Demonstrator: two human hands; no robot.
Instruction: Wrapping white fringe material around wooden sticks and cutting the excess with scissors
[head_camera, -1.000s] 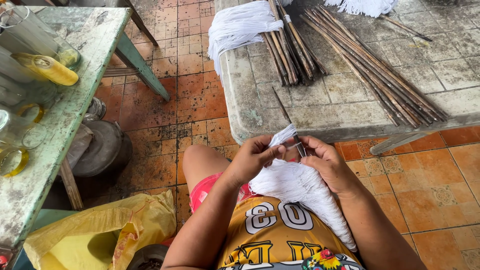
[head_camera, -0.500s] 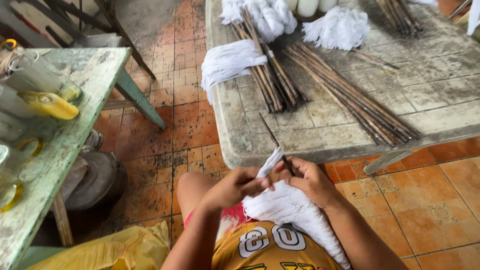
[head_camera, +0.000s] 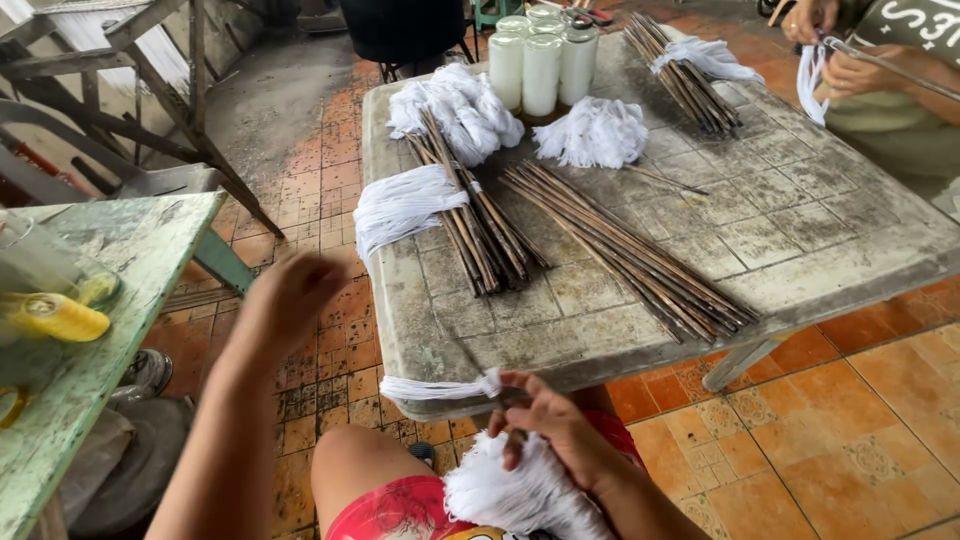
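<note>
My right hand (head_camera: 552, 422) grips a thin dark stick bound into a white thread tuft (head_camera: 520, 492) that rests on my lap. A white strand (head_camera: 432, 388) runs left from the hand along the edge of the grey stone table (head_camera: 800, 240). My left hand (head_camera: 292, 300) is lifted and blurred, clear of the tuft, over the floor short of the table's left edge. It is nearest a hank of white thread (head_camera: 400, 205) draped over that edge. Whether its fingers hold anything is not clear.
Bundles of dark sticks (head_camera: 478, 225) (head_camera: 630, 250) (head_camera: 685, 75) lie on the table with finished white tufts (head_camera: 455, 105) (head_camera: 595, 130) and three white spools (head_camera: 540, 65). Another person's hands (head_camera: 835, 50) work thread at top right. A green table (head_camera: 110, 300) with a yellow spool (head_camera: 55, 316) stands left.
My left hand has let go of the tuft and swung up and left. The view has tilted up, showing more of the table. My right hand still holds the stick.
</note>
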